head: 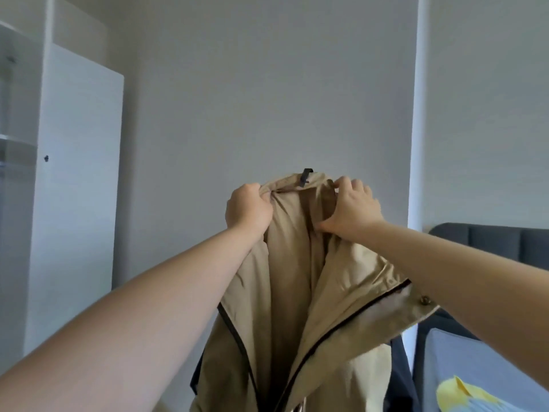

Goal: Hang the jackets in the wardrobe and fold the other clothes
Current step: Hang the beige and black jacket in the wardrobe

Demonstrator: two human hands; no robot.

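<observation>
Grey wall (267, 84) fills the far background; white wardrobe (77, 179) stands at far left, its door closed on the side in view, with open shelving just visible at the left edge. Dark headboard (505, 242) and a bed (475, 370) sit at near right, with a yellow and pale blue garment (463, 394) lying on the bed.

Beige jacket (297, 292) is held up in mid-air at centre, front open, dark zip running down both edges. Small black loop (306, 176) sticks up at the collar. No hanger visible.

Left hand (248, 208): fingers curled tight, fabric bunched in the fist at the left side of the collar. Right hand (352, 208): fingertips pinch the collar's right edge, thumb pressing into the lining below.

Handling judgement: cloth looks thin, soft and limp, folding under its own weight; likely light. Lining has a slight sheen, so it may slide off a hanger or through a loose pinch. Best hold appears to be the collar and shoulder seams, as now, or the black loop. A snap button (424, 299) and the zip could snag.
</observation>
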